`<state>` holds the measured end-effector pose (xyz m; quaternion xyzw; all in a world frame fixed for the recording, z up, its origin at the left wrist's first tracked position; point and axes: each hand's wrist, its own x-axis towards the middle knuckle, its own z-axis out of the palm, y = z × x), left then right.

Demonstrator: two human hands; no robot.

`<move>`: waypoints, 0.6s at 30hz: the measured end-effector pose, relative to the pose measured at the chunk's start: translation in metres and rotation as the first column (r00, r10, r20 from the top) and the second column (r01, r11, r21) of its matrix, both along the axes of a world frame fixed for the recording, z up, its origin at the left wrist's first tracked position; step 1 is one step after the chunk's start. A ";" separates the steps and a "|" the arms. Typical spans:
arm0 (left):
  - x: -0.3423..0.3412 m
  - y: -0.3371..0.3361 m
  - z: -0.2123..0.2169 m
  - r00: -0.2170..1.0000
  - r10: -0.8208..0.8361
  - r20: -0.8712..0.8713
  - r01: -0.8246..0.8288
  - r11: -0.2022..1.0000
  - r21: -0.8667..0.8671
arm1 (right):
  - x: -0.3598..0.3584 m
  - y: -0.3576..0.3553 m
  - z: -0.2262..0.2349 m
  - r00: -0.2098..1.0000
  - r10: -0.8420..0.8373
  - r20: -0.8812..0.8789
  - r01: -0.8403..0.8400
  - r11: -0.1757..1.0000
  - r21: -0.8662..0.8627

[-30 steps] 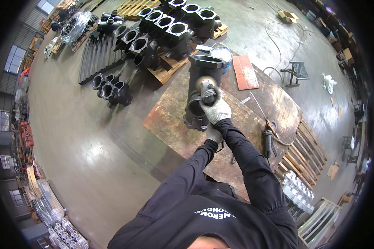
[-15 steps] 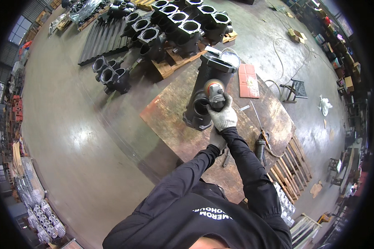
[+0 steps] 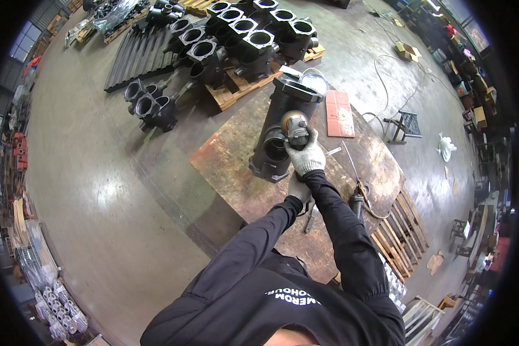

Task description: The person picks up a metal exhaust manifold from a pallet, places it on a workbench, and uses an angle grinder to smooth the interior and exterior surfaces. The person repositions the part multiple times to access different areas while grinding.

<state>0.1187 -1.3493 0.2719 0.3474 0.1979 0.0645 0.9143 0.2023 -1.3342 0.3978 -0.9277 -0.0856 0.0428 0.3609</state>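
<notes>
A black cast-metal housing point(image 3: 274, 114) with flanged ends and a round side opening lies on the worn metal-topped table point(image 3: 230, 153). Over its upper side, just beyond that opening, is the head of an angle grinder point(image 3: 297, 135); its round disc is against or very close to the metal. My right hand point(image 3: 308, 155), in a white knit glove, wraps the grinder behind its head. Nearer to me, my gloved left hand point(image 3: 299, 189) is closed on the grinder's rear body, partly hidden by my right wrist.
A red-and-white sheet point(image 3: 340, 113) and a clear-lidded tub point(image 3: 315, 82) are past the housing. A second power tool point(image 3: 356, 203) with a cable lies at right; a dark hand tool point(image 3: 312, 219) lies near my left wrist. More black castings point(image 3: 245, 46) fill a pallet beyond.
My view has shifted slightly, moving the whole scene a little left. The grinder has moved slightly along the housing; both hands keep their grip.
</notes>
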 end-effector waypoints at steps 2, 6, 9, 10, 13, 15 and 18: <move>0.000 0.000 0.000 1.000 0.015 -0.016 -0.016 0.995 -0.093 | 0.000 -0.001 -0.001 1.000 -0.023 -0.021 0.023 0.999 -0.025; -0.011 -0.005 -0.007 1.000 0.005 -0.020 -0.006 0.998 -0.060 | -0.015 -0.009 -0.005 0.997 -0.075 -0.008 0.075 0.997 0.005; -0.015 -0.005 -0.018 0.993 0.018 -0.116 -0.063 0.914 -0.400 | -0.019 -0.012 -0.010 0.994 -0.110 -0.011 0.110 0.993 0.043; -0.014 -0.003 -0.021 0.997 -0.017 -0.074 -0.008 0.949 -0.317 | -0.018 -0.013 -0.011 0.991 -0.131 -0.034 0.132 0.991 0.039; -0.015 0.000 -0.022 0.996 -0.070 -0.050 0.059 0.979 -0.194 | -0.016 -0.014 -0.014 0.979 -0.180 -0.090 0.184 0.983 0.028; -0.021 -0.002 -0.018 0.998 -0.010 -0.066 -0.025 0.867 -0.498 | -0.023 -0.019 -0.014 0.973 -0.205 -0.103 0.209 0.978 0.029; -0.031 -0.007 -0.009 0.976 -0.019 -0.216 -0.125 0.765 -0.632 | -0.037 -0.026 -0.013 0.980 -0.185 -0.070 0.190 0.978 0.085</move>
